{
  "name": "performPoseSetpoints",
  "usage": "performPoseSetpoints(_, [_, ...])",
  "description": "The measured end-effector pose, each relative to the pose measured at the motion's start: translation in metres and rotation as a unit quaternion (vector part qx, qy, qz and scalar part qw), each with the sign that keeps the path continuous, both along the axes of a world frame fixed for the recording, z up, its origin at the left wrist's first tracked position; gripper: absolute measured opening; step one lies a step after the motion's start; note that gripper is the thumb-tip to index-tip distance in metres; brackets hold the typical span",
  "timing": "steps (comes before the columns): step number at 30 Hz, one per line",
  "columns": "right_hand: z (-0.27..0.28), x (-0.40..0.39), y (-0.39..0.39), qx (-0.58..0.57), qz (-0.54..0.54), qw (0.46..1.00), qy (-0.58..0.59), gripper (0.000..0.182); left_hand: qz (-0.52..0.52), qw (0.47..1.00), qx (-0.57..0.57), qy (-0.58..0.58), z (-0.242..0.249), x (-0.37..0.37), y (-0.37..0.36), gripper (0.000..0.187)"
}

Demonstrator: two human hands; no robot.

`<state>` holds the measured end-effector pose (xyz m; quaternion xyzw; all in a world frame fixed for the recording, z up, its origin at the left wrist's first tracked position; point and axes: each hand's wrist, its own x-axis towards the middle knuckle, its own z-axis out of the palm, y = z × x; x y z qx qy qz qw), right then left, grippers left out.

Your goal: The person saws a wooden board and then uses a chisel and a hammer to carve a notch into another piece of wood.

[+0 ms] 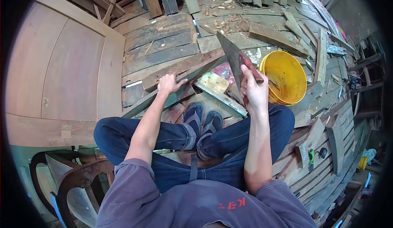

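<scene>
My right hand [254,89] is closed around the reddish-brown wooden handle of a handsaw [232,55]. The saw's wide metal blade points up and away, raised at the far end of a long wooden board [186,77]. That board lies slantwise in front of my feet, and my left hand [168,85] grips it near its middle, thumb stretched along the top. A short pale wood block [212,82] sits just beyond my shoes, beside a narrow strip of wood [223,99]. The saw's teeth cannot be made out.
A yellow bucket [301,66] stands right of the saw. Offcuts and shavings litter the plank floor, including a thick beam [278,40]. A large wooden panel door [73,60] is at the left, a wooden chair [82,179] behind it. A green-handled tool [311,157] lies at the right.
</scene>
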<state>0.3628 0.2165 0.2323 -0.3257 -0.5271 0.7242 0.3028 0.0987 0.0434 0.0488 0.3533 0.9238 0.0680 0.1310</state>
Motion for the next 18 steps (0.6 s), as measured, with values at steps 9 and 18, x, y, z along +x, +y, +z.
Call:
performPoseSetpoints(9, [-0.004,0.001,0.003,0.357,-0.046,0.92,-0.153,0.024,-0.034,0.996,0.077,0.035,-0.011,-0.022,-0.006,0.085])
performPoseSetpoints(18, [-0.005,-0.001,0.003,0.375,-0.021,0.9,-0.221,0.026,-0.055,0.981,0.023,0.183,-0.034,-0.056,0.0,0.099])
